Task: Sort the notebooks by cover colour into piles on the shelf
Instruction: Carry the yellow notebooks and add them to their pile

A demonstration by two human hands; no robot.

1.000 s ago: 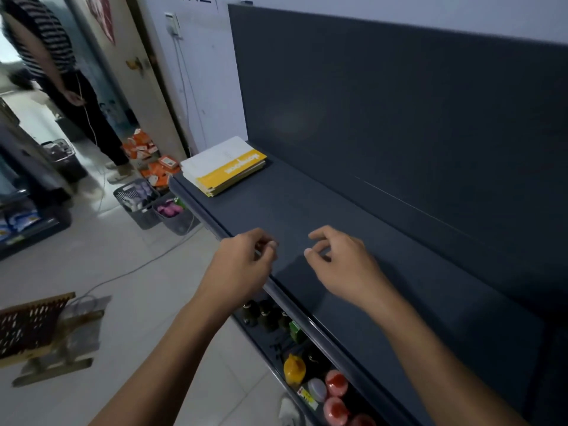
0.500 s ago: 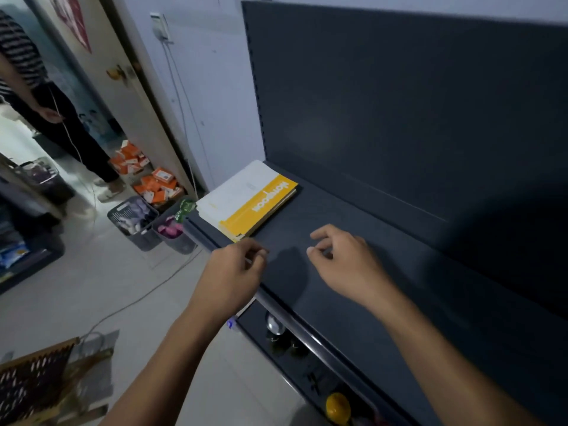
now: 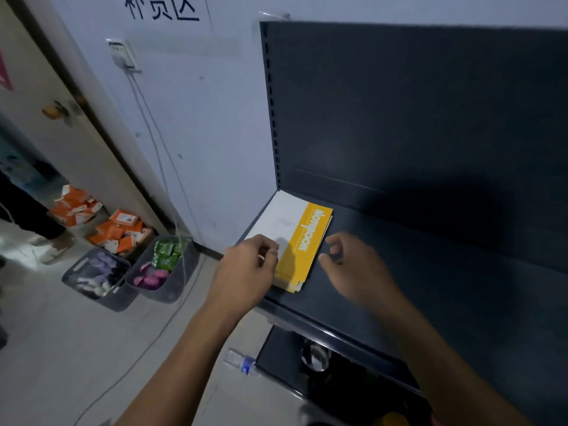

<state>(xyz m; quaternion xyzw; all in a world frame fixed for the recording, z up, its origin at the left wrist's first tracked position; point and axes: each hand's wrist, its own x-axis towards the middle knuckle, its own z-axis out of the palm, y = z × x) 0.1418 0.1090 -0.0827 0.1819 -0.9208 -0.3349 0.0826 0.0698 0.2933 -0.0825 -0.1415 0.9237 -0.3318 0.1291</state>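
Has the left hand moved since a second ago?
Yes. The left hand travelled along the shelf front to the notebook stack at its left end.

White-and-yellow notebooks (image 3: 302,241) stacked flat at shelf (image 3: 399,290) corner

**Setting: a small shop or its stock area.** A dark metal display shelf (image 3: 399,290) with a slotted upright (image 3: 272,103) and a plain back panel (image 3: 430,118) stands against a white wall. The lower shelf (image 3: 281,353) beneath it carries small goods, too dim to name. A stack of notebooks (image 3: 296,238) lies at the upper shelf's left end. On the pale floor (image 3: 61,348), a grey basket (image 3: 114,303) holds purple and white packets and a second grey basket (image 3: 167,296) holds green and pink ones. Orange cartons (image 3: 120,232) are heaped beside a door (image 3: 61,139). Large printed characters (image 3: 163,9) head the wall above a socket (image 3: 121,53) with hanging cables (image 3: 159,167).
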